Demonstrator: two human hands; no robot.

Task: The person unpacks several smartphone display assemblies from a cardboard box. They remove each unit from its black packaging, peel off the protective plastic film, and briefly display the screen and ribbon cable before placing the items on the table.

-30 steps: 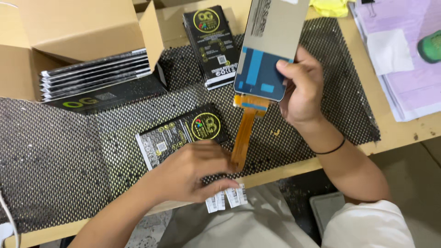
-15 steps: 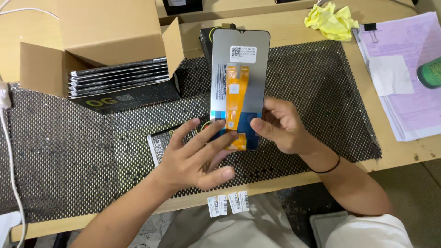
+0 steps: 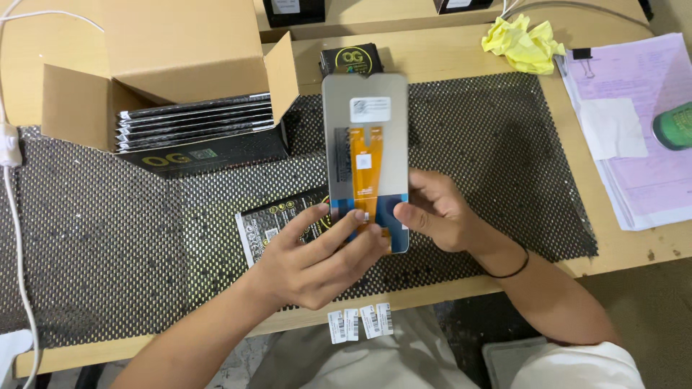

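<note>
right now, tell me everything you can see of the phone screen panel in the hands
The screen panel is a thin grey rectangle with rounded corners, held upright above the black mesh mat, its back toward the camera. An orange flex ribbon runs down its middle, a white sticker sits near the top, and a blue strip crosses the lower end. The left hand and right hand both grip that lower end, left fingers on the ribbon.

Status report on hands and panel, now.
Left hand and right hand both gripping screen panel, held upright above mesh mat. Orange flex cable faces camera. Nothing obstructing.
</note>
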